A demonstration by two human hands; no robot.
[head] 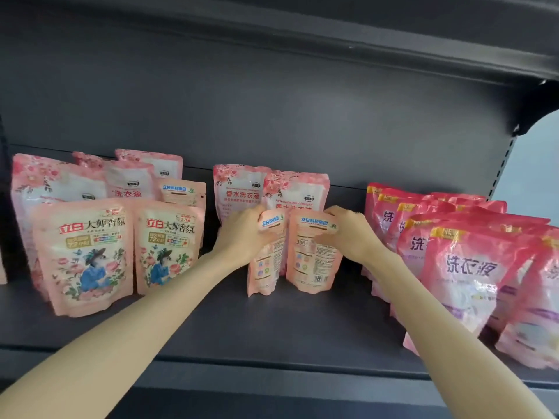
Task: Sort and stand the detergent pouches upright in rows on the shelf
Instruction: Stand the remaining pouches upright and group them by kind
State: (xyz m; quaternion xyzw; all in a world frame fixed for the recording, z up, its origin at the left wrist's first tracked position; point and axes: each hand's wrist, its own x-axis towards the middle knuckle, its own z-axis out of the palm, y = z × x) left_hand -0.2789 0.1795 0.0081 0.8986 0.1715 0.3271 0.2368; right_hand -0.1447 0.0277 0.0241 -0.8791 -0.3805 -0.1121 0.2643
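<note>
Two peach-pink, soft plastic stand-up pouches sit mid-shelf, printed backs facing out, their bases apparently down on the deck. The left hand [242,237] has its grip closed around the top seam of the left pouch [263,267], which is twisted partly edge-on. The right hand [355,234] has its grip pinched on the top corner of the right pouch [313,261], which stands squarer. The two are just beside each other, in front of a pair of taller pale pink floral pouches [239,189].

These look liquid-filled: the weight probably sits low in the gusset, the belly should give when squeezed, and the smooth film is likely slippery. The flat top seam is probably the stiffest part and the sensible place to hold for turning. For a lift, a hand under the belly would be safer. They seem prone to toppling rather than breaking.

The dark grey metal shelf [272,322] is matt and flat. A matching back panel [272,101] rises behind it and an upper shelf [363,31] hangs overhead. At the left stand front-facing peach pouches with a blue-dressed figure [87,252], with floral ones behind. At the right, glossy magenta pouches [465,267] lean forward in a crowded bunch. A slotted upright and a pale wall show beyond them.
</note>
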